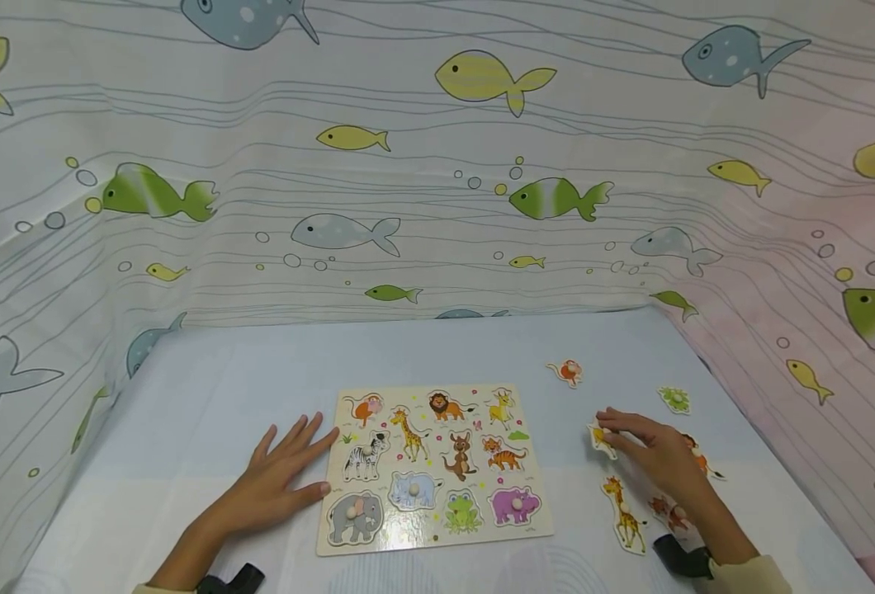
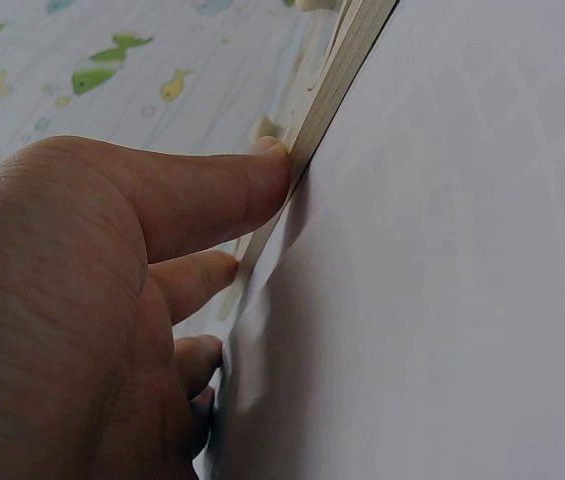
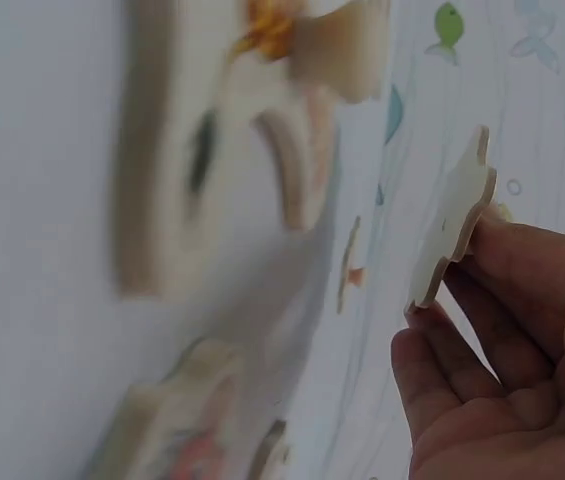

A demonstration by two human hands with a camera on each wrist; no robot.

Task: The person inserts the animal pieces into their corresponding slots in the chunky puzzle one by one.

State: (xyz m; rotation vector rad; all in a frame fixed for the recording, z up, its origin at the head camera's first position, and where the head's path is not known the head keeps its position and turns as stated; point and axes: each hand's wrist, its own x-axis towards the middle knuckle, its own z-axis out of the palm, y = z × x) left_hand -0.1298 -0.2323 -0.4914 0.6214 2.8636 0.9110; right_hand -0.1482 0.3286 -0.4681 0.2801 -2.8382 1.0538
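Note:
A wooden animal puzzle board (image 1: 475, 528) lies on the table. The grey elephant piece (image 1: 366, 528), blue hippo piece (image 1: 402, 488) and purple hippo piece (image 1: 504, 507) sit in it, each with a knob. My left hand (image 1: 281, 477) touches the board's left edge with spread fingers; the left wrist view shows its thumb (image 2: 227, 190) against the wooden side. To the right of the board, my right hand (image 1: 653, 452) pinches a puzzle piece (image 1: 598, 439) with a yellow figure. In the right wrist view that piece (image 3: 457, 235) is tilted up, its pale back showing.
Around my right hand lie loose pieces: a giraffe (image 1: 623, 516), a frog (image 1: 677, 401), a monkey (image 1: 571, 373), a partly hidden lion (image 1: 697, 454) and a reddish-brown animal (image 1: 664, 510) partly under the forearm. A fish-print cloth (image 1: 423, 181) hangs behind the table.

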